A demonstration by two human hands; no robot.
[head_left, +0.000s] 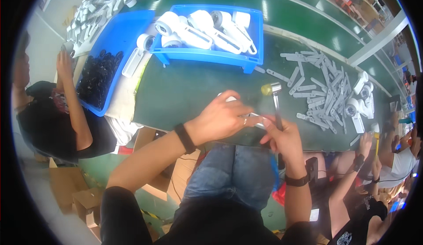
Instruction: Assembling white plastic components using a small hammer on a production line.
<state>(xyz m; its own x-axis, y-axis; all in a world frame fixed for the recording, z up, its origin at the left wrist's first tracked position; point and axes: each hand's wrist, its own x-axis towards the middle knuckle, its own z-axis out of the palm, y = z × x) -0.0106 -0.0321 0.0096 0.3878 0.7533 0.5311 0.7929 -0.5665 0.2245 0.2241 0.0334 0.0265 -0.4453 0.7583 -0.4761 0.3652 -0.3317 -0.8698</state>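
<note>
My left hand [220, 118] is closed around a white plastic housing [228, 97], mostly hidden under its fingers. The piece's narrow end shows between my two hands, above the table's near edge. My right hand [285, 140] grips a small hammer [276, 101] by its handle, the head pointing away from me. That head has one yellow face and a shiny metal body. My right thumb and fingers also meet the near end of the white piece. Just to the right lies a loose pile of flat grey strips [324, 90].
A blue bin [207, 56] of white round-headed housings stands ahead. Left of it, another blue bin [140, 22] holds black round parts. More white housings [361, 104] lie at the far right. Co-workers sit at left and right, a person's arm [76, 106] near the left bin.
</note>
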